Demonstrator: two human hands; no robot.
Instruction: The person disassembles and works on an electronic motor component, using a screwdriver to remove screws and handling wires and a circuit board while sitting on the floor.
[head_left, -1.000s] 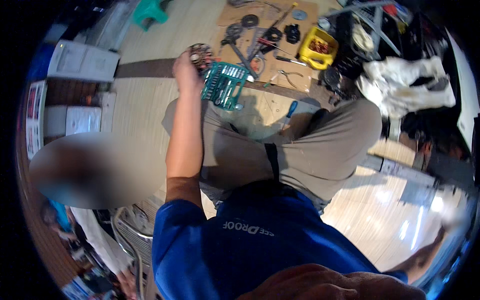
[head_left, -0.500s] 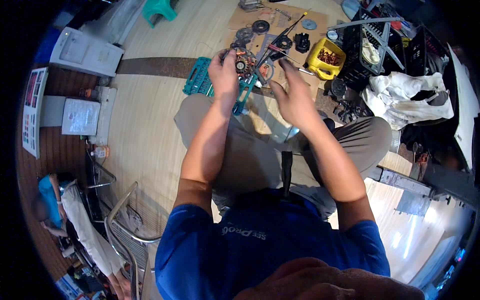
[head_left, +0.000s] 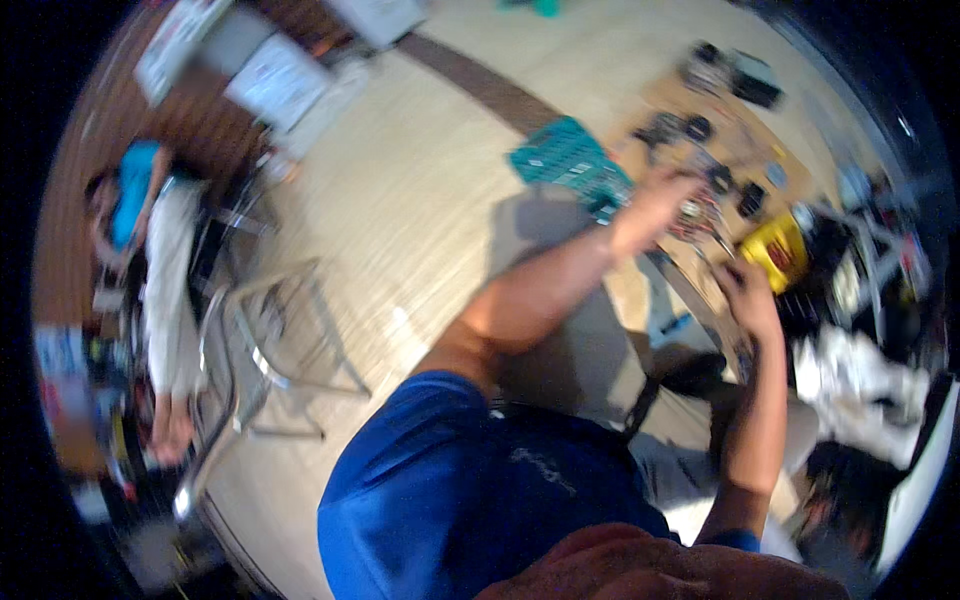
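My left hand (head_left: 651,210) is closed on a round part with copper windings (head_left: 700,218), over the cardboard mat (head_left: 790,158). My right hand (head_left: 745,291) reaches low beside a yellow container (head_left: 787,257) of small copper-coloured pieces; its fingers are smeared by motion, so I cannot tell if they hold anything. A teal socket case (head_left: 562,158) lies open left of my hands. Dark round parts (head_left: 697,128) and hand tools rest on the cardboard, and a blue-handled screwdriver (head_left: 672,322) lies between my forearms. The whole view is blurred.
A metal-framed chair (head_left: 285,355) stands at left, near a person in a teal top (head_left: 135,200) lying back. White cloth (head_left: 860,395) and dark crates (head_left: 840,270) are at right. White panels and boxes (head_left: 275,90) stand along the upper-left wall, near a green stool (head_left: 545,8).
The view has swung sharply, shifting the mat and my hands rightward in the picture. My right hand came in from the lower right and is now beside the yellow container.
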